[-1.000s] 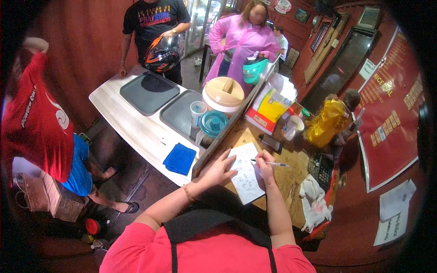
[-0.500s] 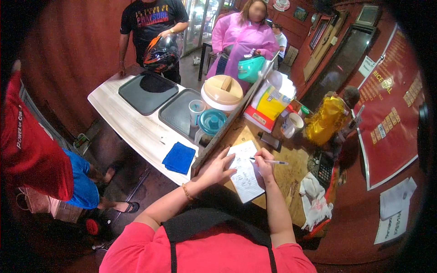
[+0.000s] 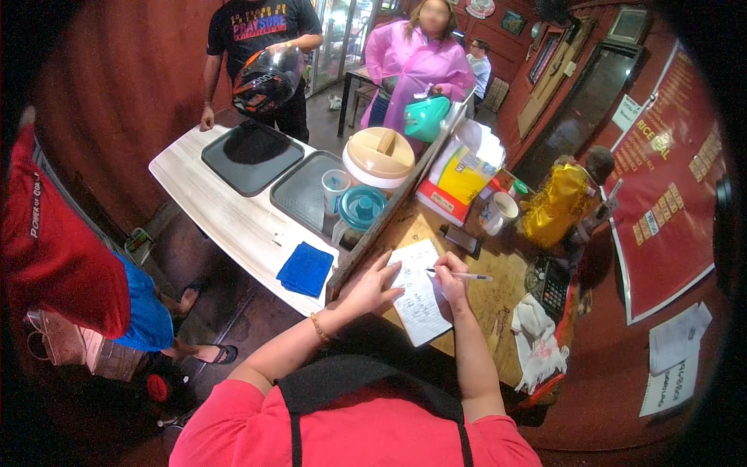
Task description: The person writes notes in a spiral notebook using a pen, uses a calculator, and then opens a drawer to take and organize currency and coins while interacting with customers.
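Note:
A white notepad (image 3: 420,311) with handwriting on it lies tilted on the wooden desk (image 3: 498,311) in front of me. My right hand (image 3: 451,279) is closed round a pen (image 3: 471,276), its tip at the upper part of the page. On the page's left edge rests my left hand (image 3: 375,286), fingers stretched out and holding nothing. Just beyond the notepad lies a small dark oblong object (image 3: 461,239) whose kind I cannot make out.
Left of a low divider, a pale counter (image 3: 226,222) bears grey trays (image 3: 253,159), a blue cloth (image 3: 305,268), a teal-lidded pitcher (image 3: 362,207) and a round beige-lidded container (image 3: 379,156). A mug (image 3: 499,212), calculator (image 3: 554,282) and white cloth (image 3: 538,342) sit rightward. People stand across the counter and at left.
The person in black has tilted and lowered the helmet slightly. The person in red at the left has shifted a little. My hands stay in nearly the same place on the notepad.

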Action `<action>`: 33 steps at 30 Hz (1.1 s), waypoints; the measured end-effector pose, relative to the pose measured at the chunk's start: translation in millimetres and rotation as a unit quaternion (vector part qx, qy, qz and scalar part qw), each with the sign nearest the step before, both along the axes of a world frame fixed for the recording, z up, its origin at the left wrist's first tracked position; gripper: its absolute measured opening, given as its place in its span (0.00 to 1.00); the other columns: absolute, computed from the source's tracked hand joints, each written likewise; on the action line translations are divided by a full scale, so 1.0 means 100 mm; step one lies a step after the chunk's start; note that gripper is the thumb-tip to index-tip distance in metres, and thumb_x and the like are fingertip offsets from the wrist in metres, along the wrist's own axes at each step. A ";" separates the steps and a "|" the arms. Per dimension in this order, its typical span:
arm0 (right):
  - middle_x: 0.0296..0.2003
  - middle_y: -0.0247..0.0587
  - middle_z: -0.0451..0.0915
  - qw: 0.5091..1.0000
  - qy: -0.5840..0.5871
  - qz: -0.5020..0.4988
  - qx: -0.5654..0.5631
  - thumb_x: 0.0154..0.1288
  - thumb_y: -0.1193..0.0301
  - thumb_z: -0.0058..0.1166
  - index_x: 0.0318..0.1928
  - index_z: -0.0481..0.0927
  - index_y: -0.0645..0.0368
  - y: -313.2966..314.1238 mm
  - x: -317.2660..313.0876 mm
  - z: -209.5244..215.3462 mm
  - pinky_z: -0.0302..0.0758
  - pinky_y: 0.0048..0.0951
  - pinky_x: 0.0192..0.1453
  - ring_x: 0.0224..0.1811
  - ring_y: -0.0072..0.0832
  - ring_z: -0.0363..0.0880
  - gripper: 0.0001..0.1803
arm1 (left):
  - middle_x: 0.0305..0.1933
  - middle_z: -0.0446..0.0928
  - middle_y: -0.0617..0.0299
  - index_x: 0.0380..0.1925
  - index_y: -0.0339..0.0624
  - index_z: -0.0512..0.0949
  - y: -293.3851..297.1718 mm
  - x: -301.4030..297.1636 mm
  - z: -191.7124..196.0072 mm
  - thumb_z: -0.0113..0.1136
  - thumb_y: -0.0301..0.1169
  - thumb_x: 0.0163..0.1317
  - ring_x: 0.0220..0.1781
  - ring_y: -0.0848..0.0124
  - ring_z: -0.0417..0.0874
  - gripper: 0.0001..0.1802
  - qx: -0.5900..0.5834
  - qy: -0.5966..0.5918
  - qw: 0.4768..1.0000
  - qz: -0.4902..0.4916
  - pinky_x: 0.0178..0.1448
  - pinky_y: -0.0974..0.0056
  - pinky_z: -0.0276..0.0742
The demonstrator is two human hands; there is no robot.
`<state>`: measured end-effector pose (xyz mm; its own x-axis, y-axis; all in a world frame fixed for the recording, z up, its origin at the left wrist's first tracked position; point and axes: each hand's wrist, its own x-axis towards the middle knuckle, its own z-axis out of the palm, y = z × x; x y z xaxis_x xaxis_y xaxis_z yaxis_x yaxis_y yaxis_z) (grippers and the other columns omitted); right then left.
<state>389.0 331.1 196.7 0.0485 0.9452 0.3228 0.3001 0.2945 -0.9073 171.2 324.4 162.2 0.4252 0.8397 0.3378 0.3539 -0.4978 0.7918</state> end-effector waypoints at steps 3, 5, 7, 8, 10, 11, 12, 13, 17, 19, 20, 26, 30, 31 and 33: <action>0.18 0.30 0.70 1.000 0.014 -0.004 -0.005 0.54 0.79 0.48 0.24 0.73 0.61 -0.03 -0.03 0.05 0.62 0.18 0.21 0.18 0.15 0.67 0.04 | 0.67 0.56 0.35 0.58 0.36 0.69 0.00 0.00 0.00 0.65 0.40 0.53 0.69 0.45 0.58 0.34 -0.002 -0.008 1.000 -0.008 0.71 0.53 0.56; 0.17 0.30 0.70 0.999 0.033 0.000 -0.015 0.54 0.79 0.48 0.25 0.73 0.61 -0.05 -0.05 0.09 0.62 0.18 0.21 0.18 0.15 0.66 0.03 | 0.67 0.56 0.35 0.58 0.36 0.69 0.00 0.00 -0.01 0.65 0.40 0.53 0.69 0.45 0.58 0.33 0.002 -0.006 1.000 -0.007 0.71 0.53 0.56; 0.17 0.30 0.70 0.999 0.036 0.001 -0.013 0.55 0.78 0.48 0.25 0.73 0.61 -0.04 -0.04 0.07 0.62 0.18 0.21 0.18 0.15 0.66 0.03 | 0.67 0.56 0.35 0.58 0.36 0.69 0.00 0.00 -0.01 0.65 0.40 0.53 0.69 0.45 0.58 0.33 0.005 -0.005 1.000 -0.008 0.71 0.53 0.55; 0.17 0.30 0.70 0.999 0.039 0.002 -0.011 0.55 0.78 0.48 0.25 0.73 0.61 -0.04 -0.04 0.07 0.61 0.18 0.21 0.18 0.15 0.66 0.03 | 0.68 0.56 0.36 0.58 0.36 0.69 -0.01 0.00 0.00 0.65 0.40 0.53 0.69 0.45 0.58 0.34 0.001 -0.006 1.000 -0.007 0.71 0.53 0.55; 0.17 0.29 0.70 0.999 0.035 -0.001 -0.011 0.55 0.78 0.49 0.25 0.73 0.61 -0.04 -0.04 0.07 0.61 0.18 0.21 0.18 0.15 0.66 0.03 | 0.68 0.56 0.36 0.58 0.36 0.69 -0.02 -0.01 0.02 0.65 0.40 0.53 0.70 0.45 0.58 0.34 -0.003 -0.007 1.000 -0.007 0.71 0.54 0.55; 0.17 0.29 0.70 0.999 0.031 -0.002 -0.011 0.55 0.78 0.49 0.25 0.72 0.61 -0.04 -0.05 0.07 0.61 0.18 0.21 0.18 0.15 0.66 0.03 | 0.68 0.56 0.36 0.58 0.36 0.69 -0.02 -0.02 0.03 0.65 0.40 0.53 0.70 0.45 0.57 0.34 -0.004 -0.005 1.000 -0.007 0.72 0.54 0.55; 0.17 0.29 0.70 0.999 0.031 -0.002 -0.011 0.55 0.78 0.49 0.25 0.72 0.61 -0.03 -0.04 0.05 0.61 0.18 0.21 0.18 0.15 0.66 0.03 | 0.68 0.56 0.36 0.58 0.36 0.68 -0.02 -0.02 0.04 0.65 0.40 0.53 0.70 0.45 0.57 0.34 -0.006 -0.004 1.000 -0.007 0.72 0.54 0.55; 0.18 0.29 0.69 1.000 0.027 -0.003 -0.009 0.55 0.78 0.49 0.25 0.72 0.61 -0.01 -0.03 0.02 0.61 0.18 0.21 0.18 0.14 0.66 0.03 | 0.68 0.56 0.36 0.58 0.36 0.68 -0.01 -0.02 0.03 0.65 0.40 0.53 0.70 0.45 0.57 0.34 -0.006 -0.004 1.000 -0.007 0.72 0.54 0.55; 0.18 0.29 0.69 1.000 0.019 -0.007 -0.006 0.55 0.79 0.48 0.25 0.72 0.61 0.00 -0.02 0.00 0.60 0.17 0.20 0.18 0.14 0.66 0.03 | 0.68 0.55 0.36 0.58 0.36 0.69 0.01 -0.03 0.01 0.65 0.41 0.54 0.70 0.46 0.57 0.34 -0.005 0.004 1.000 -0.009 0.72 0.54 0.54; 0.18 0.29 0.69 0.999 0.030 -0.001 -0.012 0.55 0.79 0.48 0.25 0.72 0.61 0.00 -0.02 0.02 0.61 0.17 0.20 0.18 0.14 0.66 0.03 | 0.68 0.55 0.36 0.58 0.36 0.69 0.00 -0.03 0.04 0.64 0.41 0.54 0.70 0.46 0.57 0.34 -0.001 0.004 1.000 -0.010 0.72 0.54 0.54; 0.18 0.29 0.69 0.999 0.040 0.003 -0.018 0.54 0.79 0.48 0.25 0.72 0.61 -0.01 -0.01 0.03 0.61 0.17 0.20 0.18 0.14 0.66 0.03 | 0.68 0.55 0.36 0.58 0.36 0.68 -0.02 -0.03 0.08 0.64 0.41 0.54 0.70 0.46 0.57 0.34 -0.011 0.002 1.000 -0.010 0.72 0.54 0.55; 0.17 0.29 0.70 0.999 0.035 -0.016 -0.023 0.54 0.78 0.49 0.24 0.73 0.60 -0.01 -0.03 0.02 0.61 0.18 0.21 0.18 0.14 0.66 0.04 | 0.68 0.55 0.36 0.57 0.34 0.71 0.00 0.00 0.01 0.66 0.38 0.53 0.68 0.45 0.61 0.33 0.024 0.005 1.000 -0.001 0.68 0.55 0.62; 0.18 0.28 0.70 0.996 0.082 -0.007 -0.021 0.54 0.78 0.49 0.24 0.73 0.59 -0.06 -0.05 0.06 0.62 0.18 0.21 0.18 0.13 0.66 0.04 | 0.69 0.55 0.36 0.56 0.34 0.71 -0.02 0.00 0.07 0.66 0.39 0.53 0.69 0.45 0.60 0.33 0.008 -0.011 1.000 -0.002 0.68 0.55 0.61; 0.18 0.28 0.71 0.994 0.111 -0.001 -0.021 0.54 0.78 0.49 0.24 0.73 0.59 -0.01 -0.07 0.09 0.62 0.18 0.21 0.18 0.14 0.66 0.04 | 0.69 0.55 0.36 0.56 0.34 0.71 0.02 0.00 0.08 0.66 0.39 0.53 0.69 0.45 0.60 0.33 0.015 -0.011 1.000 -0.002 0.68 0.55 0.61; 0.18 0.29 0.71 0.997 0.069 -0.019 -0.031 0.53 0.78 0.49 0.24 0.74 0.60 -0.03 -0.07 0.09 0.63 0.19 0.21 0.19 0.15 0.67 0.03 | 0.69 0.55 0.36 0.56 0.34 0.71 0.02 -0.01 0.05 0.66 0.41 0.53 0.69 0.45 0.60 0.33 0.037 0.041 0.998 0.011 0.69 0.55 0.60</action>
